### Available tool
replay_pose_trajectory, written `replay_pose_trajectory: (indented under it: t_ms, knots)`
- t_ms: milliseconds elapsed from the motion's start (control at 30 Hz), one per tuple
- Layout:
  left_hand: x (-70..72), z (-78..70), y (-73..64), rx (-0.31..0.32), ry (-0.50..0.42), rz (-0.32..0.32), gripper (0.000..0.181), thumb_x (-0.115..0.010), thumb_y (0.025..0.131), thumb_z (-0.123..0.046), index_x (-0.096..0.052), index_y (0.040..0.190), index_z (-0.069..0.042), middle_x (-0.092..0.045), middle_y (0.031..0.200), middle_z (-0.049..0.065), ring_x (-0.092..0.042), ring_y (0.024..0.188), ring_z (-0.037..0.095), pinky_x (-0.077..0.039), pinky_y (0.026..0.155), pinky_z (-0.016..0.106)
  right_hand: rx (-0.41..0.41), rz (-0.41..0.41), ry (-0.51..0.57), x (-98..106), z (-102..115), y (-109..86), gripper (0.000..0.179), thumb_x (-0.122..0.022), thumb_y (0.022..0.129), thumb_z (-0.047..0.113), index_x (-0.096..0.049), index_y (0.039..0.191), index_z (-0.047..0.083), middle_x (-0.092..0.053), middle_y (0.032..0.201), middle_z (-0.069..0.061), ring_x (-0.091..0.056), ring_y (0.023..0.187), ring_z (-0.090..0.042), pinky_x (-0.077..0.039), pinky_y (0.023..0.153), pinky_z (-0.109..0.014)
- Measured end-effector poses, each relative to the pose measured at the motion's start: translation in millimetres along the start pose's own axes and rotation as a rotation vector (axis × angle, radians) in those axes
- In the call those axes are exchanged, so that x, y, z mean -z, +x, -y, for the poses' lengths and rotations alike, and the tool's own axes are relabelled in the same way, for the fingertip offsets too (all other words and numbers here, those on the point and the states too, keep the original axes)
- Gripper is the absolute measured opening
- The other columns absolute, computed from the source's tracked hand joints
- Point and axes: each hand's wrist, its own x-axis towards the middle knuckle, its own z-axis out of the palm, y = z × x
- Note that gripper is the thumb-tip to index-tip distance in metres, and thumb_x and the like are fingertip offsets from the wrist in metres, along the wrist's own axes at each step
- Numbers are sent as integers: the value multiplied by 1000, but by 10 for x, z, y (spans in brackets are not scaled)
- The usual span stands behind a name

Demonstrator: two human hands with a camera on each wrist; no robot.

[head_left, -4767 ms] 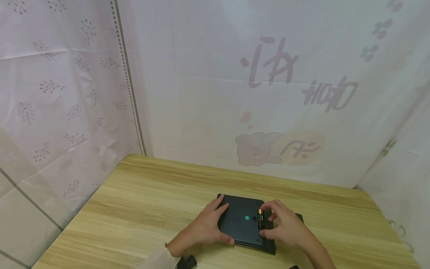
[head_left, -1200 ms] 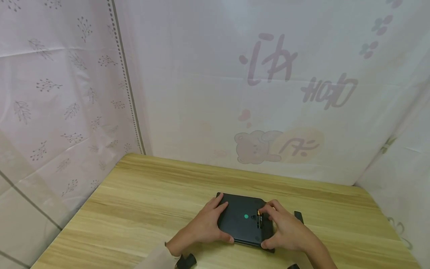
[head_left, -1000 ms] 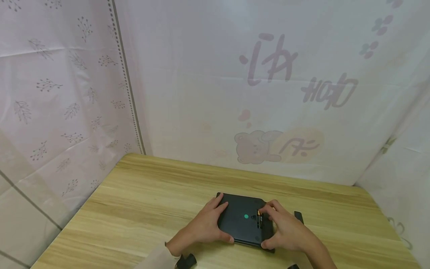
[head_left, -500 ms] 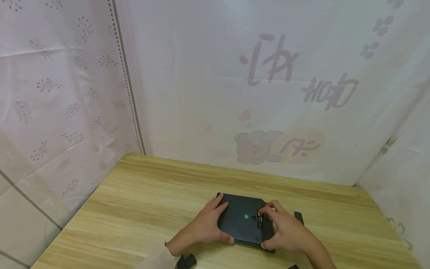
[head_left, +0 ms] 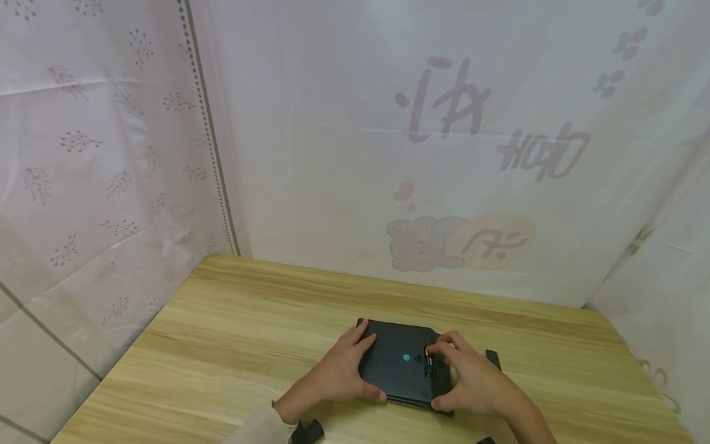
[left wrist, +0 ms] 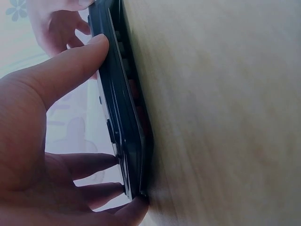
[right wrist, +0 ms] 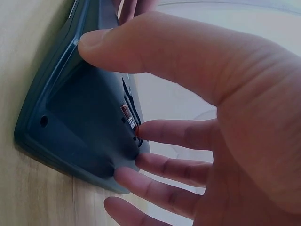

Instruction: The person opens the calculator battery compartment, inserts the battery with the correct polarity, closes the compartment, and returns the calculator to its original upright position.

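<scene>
Head view shows the right hand point(head_left: 474, 379) bent over the right part of a black device point(head_left: 391, 370), thumb on its near edge, index fingertip touching the far end of a battery point(head_left: 428, 367) that lies in an open slot, the other fingers spread behind. Opposite, the left hand point(head_left: 345, 373) grips the device's left part, thumb at the near edge, fingers at the far one. Between the hands a green dot point(head_left: 407, 357) sits on the device's upper face; from the left wrist, dim keys show beneath, facing the wooden table point(head_left: 249, 327). Just right of the right hand lies a dark piece point(head_left: 493, 359), partly hidden; pale printed cloth point(head_left: 333, 154) hangs behind.
</scene>
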Motion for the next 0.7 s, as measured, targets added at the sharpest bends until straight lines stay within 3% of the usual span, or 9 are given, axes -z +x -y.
replay_pose_trajectory:
  t_ms: [333, 700]
  knots:
    - [-5, 9, 5, 1, 2, 2, 111, -100, 79, -49, -47, 167, -6, -21, 183, 10, -22, 166, 38, -35, 125, 59, 11, 15, 52, 42, -51, -9, 79, -99, 75, 33, -68, 143, 8, -53, 143, -9, -65, 114, -30, -58, 86, -43]
    - [3, 5, 3, -6, -1, 0, 111, -101, 80, -48, -47, 167, -5, -21, 183, 11, -23, 166, 38, -36, 125, 59, -10, 16, 99, 173, -185, -67, 79, -98, 79, 28, -64, 146, 4, -57, 145, -12, -65, 120, -40, -58, 79, -37]
